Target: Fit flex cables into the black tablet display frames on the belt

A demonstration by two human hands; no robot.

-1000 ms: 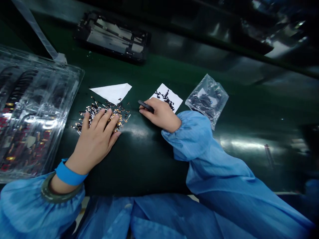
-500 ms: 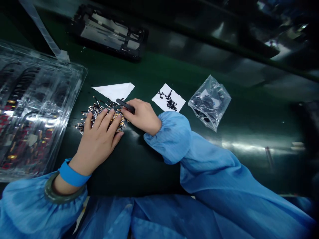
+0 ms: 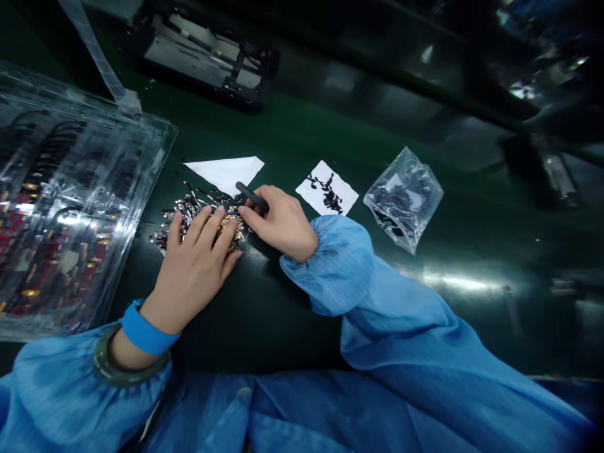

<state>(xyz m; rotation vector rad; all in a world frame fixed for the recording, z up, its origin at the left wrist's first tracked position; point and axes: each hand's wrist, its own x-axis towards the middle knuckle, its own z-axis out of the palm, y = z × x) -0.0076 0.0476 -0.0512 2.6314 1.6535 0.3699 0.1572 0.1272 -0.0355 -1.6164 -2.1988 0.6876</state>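
A loose heap of small black-and-gold parts [image 3: 189, 207] lies on the dark green table; they look like tiny connectors or flex pieces. Flat over the near side of this heap rests my left hand [image 3: 191, 270], its fingers spread apart. At the heap's right edge, my right hand [image 3: 285, 223] is closed around a slim black tool, apparently tweezers [image 3: 252, 196]. The tool's rounded end points up and to the left, while its other end is hidden by my fingers. Just behind the heap is a folded white paper [image 3: 231, 171].
Small black oval pieces [image 3: 331, 196] lie on a white paper square [image 3: 349, 194]. To its right is a clear plastic bag [image 3: 415, 207] with dark pieces inside. Clear trays [image 3: 155, 145] of parts stand at left, and a black-framed box [image 3: 202, 56] at the back.
The whole view has shifted slightly, so things appear farther right. My right hand has drawn a little to the right with the tool, while my left hand stays on the heap.
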